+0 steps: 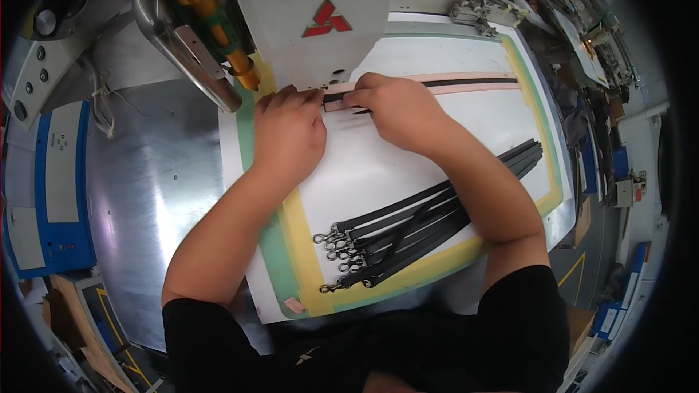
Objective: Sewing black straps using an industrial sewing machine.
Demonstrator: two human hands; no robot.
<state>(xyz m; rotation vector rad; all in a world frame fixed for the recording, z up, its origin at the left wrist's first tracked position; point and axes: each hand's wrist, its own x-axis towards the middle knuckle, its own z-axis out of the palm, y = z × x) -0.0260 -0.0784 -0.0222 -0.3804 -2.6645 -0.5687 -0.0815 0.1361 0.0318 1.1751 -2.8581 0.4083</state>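
My left hand point(290, 125) has bent fingers pressed on the left end of a black strap in a pink strip fixture point(501, 84), just below the white sewing machine head point(313, 0). My right hand point(389, 109) pinches the same black strap point(462, 81) a little to the right; its fingertips partly hide what they hold. Several black straps point(408, 240) with metal snap hooks point(331, 236) lie in a bundle on the white work plate point(349, 175), which is edged with yellow and green tape.
A steel tube point(182, 51) and a gold cylinder point(244, 65) hang left of the head. The steel table point(145, 175) holds a blue-and-white control box point(58, 189) at left. A metal rail point(473, 14) runs along the back. More machinery point(593, 44) stands at right.
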